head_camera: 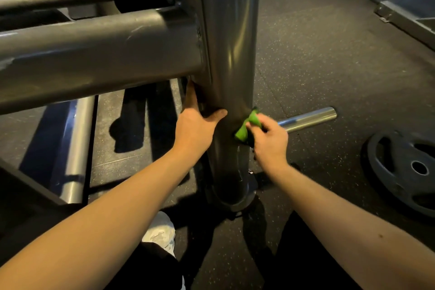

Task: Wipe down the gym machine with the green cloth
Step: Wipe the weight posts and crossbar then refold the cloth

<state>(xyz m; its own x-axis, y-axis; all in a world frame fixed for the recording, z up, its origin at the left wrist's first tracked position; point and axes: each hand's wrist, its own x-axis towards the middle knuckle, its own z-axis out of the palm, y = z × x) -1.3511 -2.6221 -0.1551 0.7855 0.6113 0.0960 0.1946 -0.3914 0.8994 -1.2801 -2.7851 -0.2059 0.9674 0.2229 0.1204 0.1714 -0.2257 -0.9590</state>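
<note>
the soft, light green cloth [247, 126] sits bunched at frame centre, pinched by the right hand [270, 142] against the rigid upright post [231, 54]; the left hand [196, 126] braces the post, fingers spread.

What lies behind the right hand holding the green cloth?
A chrome peg sticks out past the right hand; the hand and green cloth cover where it meets the upright post.

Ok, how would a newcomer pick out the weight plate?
Start at the thick grey metal upright post in the middle. Right of it, past the shiny chrome peg, a round black weight plate lies on the speckled dark floor. It alone is a disc with a centre hole and grip cut-outs.
</note>
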